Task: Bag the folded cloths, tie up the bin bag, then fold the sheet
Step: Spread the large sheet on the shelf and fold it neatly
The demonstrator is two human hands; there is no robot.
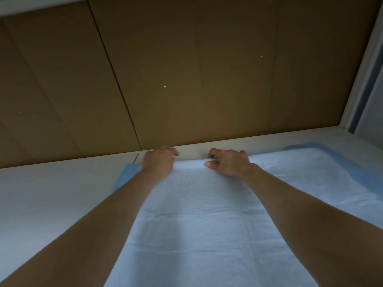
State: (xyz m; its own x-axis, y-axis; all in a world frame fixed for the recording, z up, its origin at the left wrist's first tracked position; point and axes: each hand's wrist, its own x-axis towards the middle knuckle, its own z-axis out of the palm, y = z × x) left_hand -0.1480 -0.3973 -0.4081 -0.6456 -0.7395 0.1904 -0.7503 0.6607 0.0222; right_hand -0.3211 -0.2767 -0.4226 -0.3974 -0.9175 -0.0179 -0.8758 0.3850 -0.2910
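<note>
A pale blue sheet (pixel 196 214) with a darker blue border lies spread on a white table (pixel 41 193). Both my arms reach over it to its far edge. My right hand (pixel 228 162) pinches that far edge, thumb on top and fingers curled under it. My left hand (pixel 159 160) is blurred at the same edge, a little to the left, with its fingers bent down over the hem; whether it grips the sheet is unclear. No folded cloths or bin bag are in view.
Brown cardboard panels (pixel 186 69) stand as a wall right behind the table's far edge. A white frame (pixel 364 69) rises at the right. The sheet's blue corner (pixel 310 147) reaches toward the back right.
</note>
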